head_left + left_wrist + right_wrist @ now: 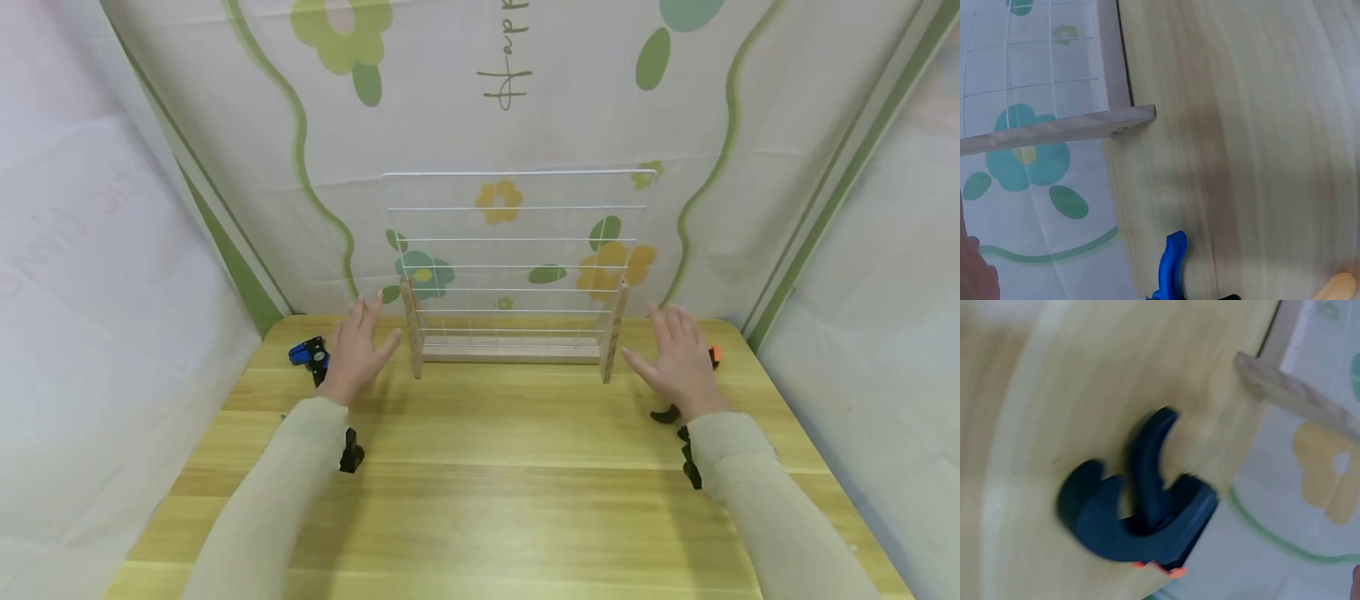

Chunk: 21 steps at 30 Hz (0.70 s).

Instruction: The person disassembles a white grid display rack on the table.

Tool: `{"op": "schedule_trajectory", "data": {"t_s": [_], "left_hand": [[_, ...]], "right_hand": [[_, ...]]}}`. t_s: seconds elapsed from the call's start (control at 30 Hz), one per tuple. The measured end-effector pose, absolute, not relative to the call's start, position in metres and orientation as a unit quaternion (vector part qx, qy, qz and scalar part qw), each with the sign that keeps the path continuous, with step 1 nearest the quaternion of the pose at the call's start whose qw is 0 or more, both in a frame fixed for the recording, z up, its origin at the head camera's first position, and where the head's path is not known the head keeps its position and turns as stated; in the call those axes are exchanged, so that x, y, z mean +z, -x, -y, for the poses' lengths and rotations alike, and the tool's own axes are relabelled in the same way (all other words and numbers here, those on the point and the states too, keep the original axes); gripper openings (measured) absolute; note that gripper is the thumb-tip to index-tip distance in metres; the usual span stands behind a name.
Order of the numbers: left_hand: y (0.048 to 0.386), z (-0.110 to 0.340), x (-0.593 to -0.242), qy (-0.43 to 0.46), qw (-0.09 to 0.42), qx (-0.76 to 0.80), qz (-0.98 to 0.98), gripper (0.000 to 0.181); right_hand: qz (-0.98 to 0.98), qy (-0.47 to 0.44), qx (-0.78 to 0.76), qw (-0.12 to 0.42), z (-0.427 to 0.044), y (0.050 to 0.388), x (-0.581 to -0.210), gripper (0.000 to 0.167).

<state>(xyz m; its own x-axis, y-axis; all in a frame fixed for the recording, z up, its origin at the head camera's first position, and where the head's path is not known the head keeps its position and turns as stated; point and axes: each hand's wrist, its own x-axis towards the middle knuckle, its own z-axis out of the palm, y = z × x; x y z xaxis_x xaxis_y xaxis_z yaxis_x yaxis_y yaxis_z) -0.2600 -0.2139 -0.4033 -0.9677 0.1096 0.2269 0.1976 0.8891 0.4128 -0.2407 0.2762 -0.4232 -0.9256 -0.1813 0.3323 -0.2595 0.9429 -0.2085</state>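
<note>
A white wire rack in a wooden frame (510, 354) stands upright at the back of the table. To its left is my left hand (358, 354), fingers spread and holding nothing, beside a blue and black tool (307, 353). My right hand (681, 358) is spread to the right of the rack, also without anything in it. Under and beside that hand lies a black clamp-like tool with orange parts (1141, 519), largely covered in the head view. In the left wrist view a blue handle (1172, 262) shows near the rack's wooden leg (1060, 130).
The wooden table (480, 500) ends at a white cloth wall (450, 108) with flowers; more cloth hangs at both sides. An orange-brown rounded end (1339, 286) shows in the left wrist view. Black pieces are strapped or placed by both wrists; which, I cannot tell.
</note>
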Motion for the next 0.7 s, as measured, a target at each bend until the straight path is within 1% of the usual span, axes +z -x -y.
{"op": "schedule_trajectory", "data": {"t_s": [0.2,0.33,0.5,0.7], "left_hand": [[0.267,0.212,-0.393,0.089,0.108,-0.321,0.937,0.071],[0.272,0.21,-0.385,0.081,0.098,-0.386,0.914,0.072],[0.279,0.208,-0.382,0.063,0.081,-0.425,0.9,0.073],[0.288,0.206,-0.389,0.063,0.064,-0.48,0.873,0.072]], "right_hand": [[0.955,-0.135,0.174,0.199,-0.256,0.25,-0.412,0.084],[0.943,-0.142,0.206,0.219,-0.242,0.256,-0.407,0.083],[0.938,-0.137,0.241,0.21,-0.225,0.26,-0.403,0.083],[0.937,-0.126,0.26,0.196,-0.204,0.263,-0.403,0.081]]}}
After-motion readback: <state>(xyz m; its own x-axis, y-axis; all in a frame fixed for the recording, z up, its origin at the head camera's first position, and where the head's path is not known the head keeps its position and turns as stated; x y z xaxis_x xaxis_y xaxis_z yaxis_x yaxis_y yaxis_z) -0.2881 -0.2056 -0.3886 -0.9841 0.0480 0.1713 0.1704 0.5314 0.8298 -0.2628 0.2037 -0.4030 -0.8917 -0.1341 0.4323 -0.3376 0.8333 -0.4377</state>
